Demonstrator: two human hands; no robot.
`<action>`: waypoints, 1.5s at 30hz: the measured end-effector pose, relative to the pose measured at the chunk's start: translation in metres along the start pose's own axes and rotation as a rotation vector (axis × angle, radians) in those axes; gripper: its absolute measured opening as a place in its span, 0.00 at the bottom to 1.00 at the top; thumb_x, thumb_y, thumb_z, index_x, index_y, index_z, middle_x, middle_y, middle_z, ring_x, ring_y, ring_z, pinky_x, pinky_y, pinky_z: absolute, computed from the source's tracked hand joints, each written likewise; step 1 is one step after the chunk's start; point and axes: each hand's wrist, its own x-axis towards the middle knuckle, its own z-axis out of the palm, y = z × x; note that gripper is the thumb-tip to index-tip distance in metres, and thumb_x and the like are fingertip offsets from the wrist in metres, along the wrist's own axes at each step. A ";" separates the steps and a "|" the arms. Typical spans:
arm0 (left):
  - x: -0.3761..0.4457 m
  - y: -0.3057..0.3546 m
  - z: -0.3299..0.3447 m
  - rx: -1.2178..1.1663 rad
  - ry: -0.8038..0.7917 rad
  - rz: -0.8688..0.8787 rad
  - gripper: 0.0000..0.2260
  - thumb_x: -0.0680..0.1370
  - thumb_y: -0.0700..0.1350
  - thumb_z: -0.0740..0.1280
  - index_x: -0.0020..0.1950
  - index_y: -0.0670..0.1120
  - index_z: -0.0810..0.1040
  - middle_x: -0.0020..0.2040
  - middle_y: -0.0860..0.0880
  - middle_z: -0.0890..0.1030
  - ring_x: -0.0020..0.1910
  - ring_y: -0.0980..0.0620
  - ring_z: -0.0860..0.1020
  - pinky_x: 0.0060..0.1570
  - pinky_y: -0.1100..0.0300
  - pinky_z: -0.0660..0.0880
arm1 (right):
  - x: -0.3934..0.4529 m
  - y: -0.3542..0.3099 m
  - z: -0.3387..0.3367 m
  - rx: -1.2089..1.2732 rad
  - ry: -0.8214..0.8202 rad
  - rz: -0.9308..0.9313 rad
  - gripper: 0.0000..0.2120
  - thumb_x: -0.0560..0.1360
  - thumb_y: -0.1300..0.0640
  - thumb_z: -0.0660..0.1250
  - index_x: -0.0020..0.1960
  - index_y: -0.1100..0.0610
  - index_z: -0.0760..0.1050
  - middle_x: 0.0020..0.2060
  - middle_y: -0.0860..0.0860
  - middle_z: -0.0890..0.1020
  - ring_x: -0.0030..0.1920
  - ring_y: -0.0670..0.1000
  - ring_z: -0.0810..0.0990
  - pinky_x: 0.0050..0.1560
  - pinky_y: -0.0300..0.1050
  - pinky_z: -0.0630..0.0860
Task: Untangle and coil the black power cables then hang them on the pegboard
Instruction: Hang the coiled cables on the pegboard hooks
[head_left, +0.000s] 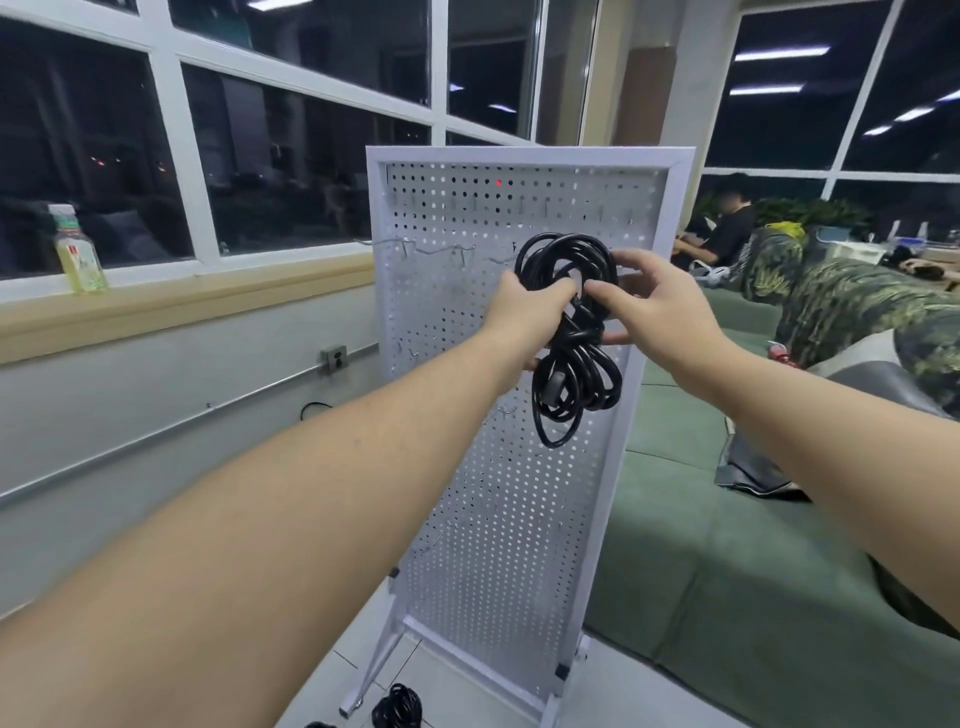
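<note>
Two forearms stretched out from the bottom corners, converging at mid-frame. Left hand wrapped around the waist of the black cable bundle, fingers folded over it from the left, knuckles toward the camera. Right hand coming in from the other side, thumb and fingertips pinched onto the same waist, palm turned left. Both clamped on that one bundle, held up in the air right in front of the white pegboard. Top loops bulging above the hands, longer loops dangling below, a plug hanging among them. Whether the top loop is over a hook: cannot tell.

Down low, pale floor tiles, and a second coiled black cable lying beside the pegboard's foot. Pegboard standing upright on its own frame, slightly tilted, metal hooks sticking out in its upper rows.

To the right, a green sofa with a camouflage-patterned blanket heaped on it. To the left, a grey wall with a conduit and a small outlet box, a wooden sill above, a bottle of yellowish drink standing on it. Farther back, big dark windows with ceiling lights reflected, and a seated person in a black shirt.
</note>
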 end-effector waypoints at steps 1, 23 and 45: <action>0.004 0.000 0.003 -0.009 -0.001 -0.010 0.19 0.80 0.54 0.66 0.67 0.49 0.68 0.59 0.48 0.80 0.50 0.49 0.83 0.37 0.53 0.80 | 0.001 0.000 -0.001 -0.002 0.003 0.010 0.17 0.79 0.56 0.72 0.67 0.55 0.75 0.51 0.56 0.85 0.47 0.51 0.87 0.42 0.49 0.85; 0.028 -0.010 0.019 0.093 -0.079 0.012 0.21 0.81 0.50 0.67 0.72 0.49 0.66 0.62 0.46 0.79 0.56 0.45 0.81 0.57 0.44 0.81 | 0.005 0.015 -0.003 -0.061 0.044 0.212 0.16 0.82 0.56 0.66 0.67 0.48 0.69 0.50 0.53 0.83 0.39 0.46 0.84 0.43 0.51 0.85; -0.053 -0.110 -0.071 0.405 -0.148 0.048 0.20 0.83 0.48 0.65 0.75 0.50 0.69 0.70 0.49 0.72 0.51 0.53 0.79 0.41 0.61 0.75 | -0.086 0.048 0.072 -0.160 -0.152 0.646 0.30 0.76 0.52 0.74 0.71 0.51 0.61 0.60 0.56 0.76 0.50 0.55 0.83 0.45 0.54 0.85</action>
